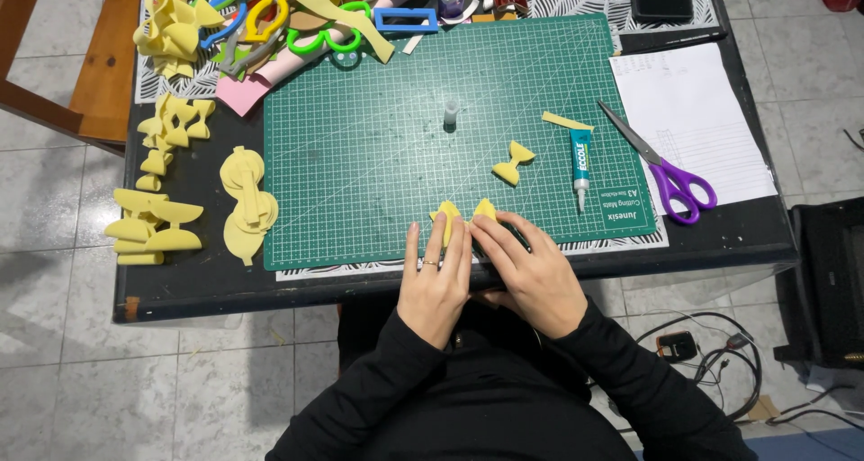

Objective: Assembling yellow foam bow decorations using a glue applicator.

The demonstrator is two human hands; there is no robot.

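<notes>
Both my hands rest at the near edge of a green cutting mat (378,155) and press on a yellow foam bow piece (447,213) whose two lobes stick out past my fingertips. My left hand (436,277), with a ring on it, lies flat with its fingers over the piece's left lobe. My right hand (526,272) angles in from the right, fingers over the piece's right lobe (485,208). A small finished yellow foam bow (512,162) lies on the mat a little beyond my right hand. Beside it lies a glue tube (581,162), and its clear cap (451,113) stands farther back.
Purple-handled scissors (661,169) lie on white paper (693,119) at the right. Several yellow foam bow shapes (247,202) and cut pieces (148,227) lie left of the mat. Coloured foam scraps (270,20) pile up at the back. Cables (711,353) lie on the tiled floor.
</notes>
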